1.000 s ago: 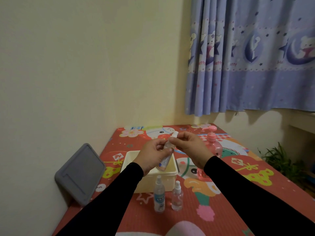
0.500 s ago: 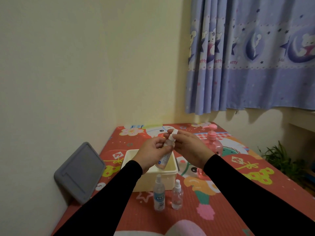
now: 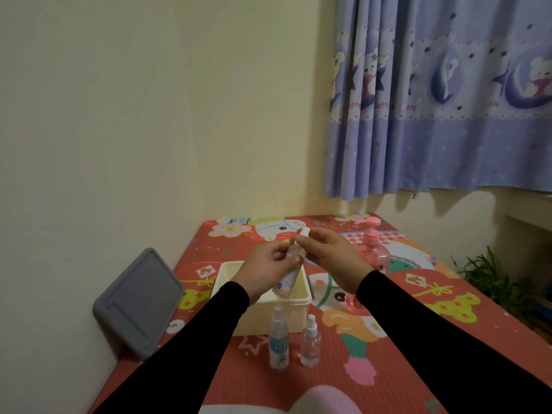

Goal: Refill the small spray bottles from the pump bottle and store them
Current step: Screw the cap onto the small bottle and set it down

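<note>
Plastic of a thin, clear kind makes up the small spray bottle (image 3: 289,271), which is held tilted in the air above the cream storage box (image 3: 300,303), its base low and its white spray cap (image 3: 304,233) uppermost. It is judged light and fairly stiff, though squeezable if clamped hard, and smooth enough to slip when wet; the labelled middle of the body offers the surest hold, while the cap is best turned between fingertips alone. The body is gripped by the left hand (image 3: 268,268), fingers curled round it, and the cap is pinched by the right hand (image 3: 327,255) between thumb and fingers. Whether the cap is being loosened or tightened cannot be told.

Two more spray bottles stand upright in front of the box: a labelled one (image 3: 278,342) and, just beside it, a shorter clear one (image 3: 310,342). The pink pump bottle (image 3: 372,252) stands behind the right hand, partly hidden by the wrist; it is judged the heavier thing, steadier when held by the body than by the pump head. All rest on a red cartoon mat (image 3: 418,339), and a grey lid (image 3: 139,300) leans against the wall at the left
</note>
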Tool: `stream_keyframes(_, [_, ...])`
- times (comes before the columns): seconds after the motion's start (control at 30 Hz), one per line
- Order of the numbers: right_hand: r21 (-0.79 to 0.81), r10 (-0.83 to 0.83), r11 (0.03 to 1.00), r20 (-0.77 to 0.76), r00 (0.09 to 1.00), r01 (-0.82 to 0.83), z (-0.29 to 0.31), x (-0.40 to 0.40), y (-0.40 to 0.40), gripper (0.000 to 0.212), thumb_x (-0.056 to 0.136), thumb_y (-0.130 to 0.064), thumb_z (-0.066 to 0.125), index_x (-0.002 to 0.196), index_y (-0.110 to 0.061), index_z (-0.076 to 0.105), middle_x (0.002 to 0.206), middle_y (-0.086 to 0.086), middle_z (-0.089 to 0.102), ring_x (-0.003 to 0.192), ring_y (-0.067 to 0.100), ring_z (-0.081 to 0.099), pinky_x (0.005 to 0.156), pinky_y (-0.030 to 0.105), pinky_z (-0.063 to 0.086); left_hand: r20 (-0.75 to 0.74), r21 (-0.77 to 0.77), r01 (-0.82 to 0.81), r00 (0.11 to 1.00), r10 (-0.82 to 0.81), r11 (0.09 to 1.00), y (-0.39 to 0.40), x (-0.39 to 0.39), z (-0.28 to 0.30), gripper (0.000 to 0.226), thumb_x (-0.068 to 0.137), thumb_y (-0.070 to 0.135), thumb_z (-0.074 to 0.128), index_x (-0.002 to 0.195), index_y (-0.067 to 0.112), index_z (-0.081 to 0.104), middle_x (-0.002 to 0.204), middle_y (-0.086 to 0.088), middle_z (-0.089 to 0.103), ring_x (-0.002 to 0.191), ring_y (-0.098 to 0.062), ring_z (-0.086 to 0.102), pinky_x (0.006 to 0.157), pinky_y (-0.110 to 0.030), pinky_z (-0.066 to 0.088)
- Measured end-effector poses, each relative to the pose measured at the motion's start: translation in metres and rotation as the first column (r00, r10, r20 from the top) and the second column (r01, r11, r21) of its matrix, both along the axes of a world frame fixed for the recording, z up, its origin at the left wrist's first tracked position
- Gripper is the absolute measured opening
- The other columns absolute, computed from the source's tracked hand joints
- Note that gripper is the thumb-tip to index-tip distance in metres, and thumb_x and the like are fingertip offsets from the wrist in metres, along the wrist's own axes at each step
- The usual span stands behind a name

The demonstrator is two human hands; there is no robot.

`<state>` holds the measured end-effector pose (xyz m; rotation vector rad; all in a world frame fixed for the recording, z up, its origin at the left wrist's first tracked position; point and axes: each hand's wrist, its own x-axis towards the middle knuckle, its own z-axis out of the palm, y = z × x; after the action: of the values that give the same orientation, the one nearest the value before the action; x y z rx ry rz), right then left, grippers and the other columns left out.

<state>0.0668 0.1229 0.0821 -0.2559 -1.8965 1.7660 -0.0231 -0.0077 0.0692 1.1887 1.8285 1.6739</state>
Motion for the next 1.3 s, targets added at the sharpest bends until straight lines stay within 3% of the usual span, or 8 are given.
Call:
stream_keyframes(0.17, [0.028, 0.047, 0.999, -0.013, 0.999, -0.047, 0.004, 0.002, 0.004, 0.021, 0.09, -0.016, 0.065, 0.107, -0.003, 0.069, 0.106, 0.016, 0.072, 0.096, 0.022, 0.069, 0.091, 0.033, 0.054, -0.004, -0.026, 0.068, 0.998, -0.068, 0.997, -0.001, -0.001, 0.005, 0.02, 0.093, 0.014, 0.06, 0.112, 0.012, 0.066, 0.101, -0.006, 0.073, 0.089, -0.013, 0.068, 0.068, -0.02, 0.051])
stream_keyframes(0.3, [0.04, -0.043, 0.998, -0.046, 0.998, 0.045, -0.002, -0.002, 0.0, 0.011, 0.089, -0.014, 0.067, 0.092, -0.004, 0.071, 0.08, 0.003, 0.075, 0.073, 0.007, 0.07, 0.063, 0.017, 0.053, -0.209, -0.048, -0.092, 0.975, 0.08, 0.995, 0.003, 0.003, 0.002, 0.017, 0.089, 0.019, 0.064, 0.102, 0.007, 0.064, 0.095, -0.013, 0.071, 0.089, -0.027, 0.068, 0.077, -0.042, 0.055])
stream_keyframes(0.37, [0.034, -0.055, 0.998, -0.065, 0.996, 0.057, -0.004, -0.002, -0.001, 0.008, 0.089, -0.012, 0.067, 0.087, -0.006, 0.071, 0.074, -0.002, 0.074, 0.068, 0.005, 0.069, 0.059, 0.014, 0.051, -0.236, -0.033, -0.139, 0.963, 0.127, 0.99, 0.004, 0.005, 0.002, 0.016, 0.088, 0.02, 0.066, 0.099, 0.009, 0.064, 0.09, -0.008, 0.072, 0.085, -0.024, 0.068, 0.073, -0.042, 0.055])
stream_keyframes(0.5, [-0.005, 0.047, 0.999, -0.045, 0.998, -0.048, 0.002, 0.002, 0.003, 0.019, 0.09, -0.013, 0.065, 0.106, -0.003, 0.07, 0.1, 0.013, 0.073, 0.092, 0.018, 0.07, 0.088, 0.028, 0.056, -0.052, -0.036, 0.038, 0.998, -0.04, 0.999, 0.001, 0.0, 0.007, 0.017, 0.092, 0.015, 0.061, 0.108, 0.011, 0.066, 0.092, 0.0, 0.072, 0.083, -0.01, 0.068, 0.066, -0.021, 0.052])
stream_keyframes(0.7, [-0.071, 0.169, 0.983, -0.005, 0.986, -0.169, 0.012, 0.003, 0.006, 0.017, 0.092, -0.011, 0.06, 0.106, -0.004, 0.067, 0.096, 0.005, 0.072, 0.088, 0.015, 0.068, 0.088, 0.027, 0.054, 0.212, -0.048, 0.244, 0.95, -0.229, 0.969, -0.003, -0.007, 0.012, 0.022, 0.096, 0.015, 0.053, 0.115, 0.007, 0.062, 0.111, -0.013, 0.067, 0.102, -0.023, 0.063, 0.087, -0.035, 0.053])
stream_keyframes(0.83, [-0.03, 0.108, 0.994, -0.036, 0.993, -0.109, 0.011, 0.005, 0.004, 0.023, 0.091, -0.011, 0.061, 0.107, 0.005, 0.066, 0.101, 0.016, 0.069, 0.093, 0.021, 0.065, 0.093, 0.031, 0.052, 0.116, -0.053, 0.189, 0.976, -0.182, 0.981, -0.001, -0.006, 0.012, 0.021, 0.095, 0.014, 0.057, 0.113, 0.007, 0.063, 0.111, -0.016, 0.068, 0.1, -0.023, 0.065, 0.088, -0.035, 0.053])
stream_keyframes(1.1, [0.056, 0.048, 0.997, -0.038, 0.998, -0.046, 0.01, 0.004, 0.002, 0.026, 0.092, -0.015, 0.062, 0.106, 0.006, 0.067, 0.105, 0.022, 0.068, 0.093, 0.021, 0.064, 0.092, 0.035, 0.05, -0.075, 0.009, 0.119, 0.99, -0.118, 0.993, 0.0, 0.002, 0.013, 0.01, 0.093, 0.013, 0.059, 0.1, 0.02, 0.063, 0.072, 0.015, 0.07, 0.072, 0.005, 0.064, 0.061, -0.01, 0.046])
stream_keyframes(1.3, [0.048, 0.019, 0.999, -0.046, 0.999, -0.017, 0.007, 0.0, 0.002, 0.024, 0.092, -0.015, 0.062, 0.104, 0.006, 0.067, 0.098, 0.017, 0.07, 0.09, 0.019, 0.064, 0.088, 0.034, 0.05, -0.186, 0.023, 0.023, 0.982, -0.018, 0.999, 0.004, 0.003, 0.01, 0.008, 0.092, 0.017, 0.061, 0.094, 0.024, 0.062, 0.071, 0.014, 0.068, 0.069, 0.001, 0.062, 0.061, -0.018, 0.048])
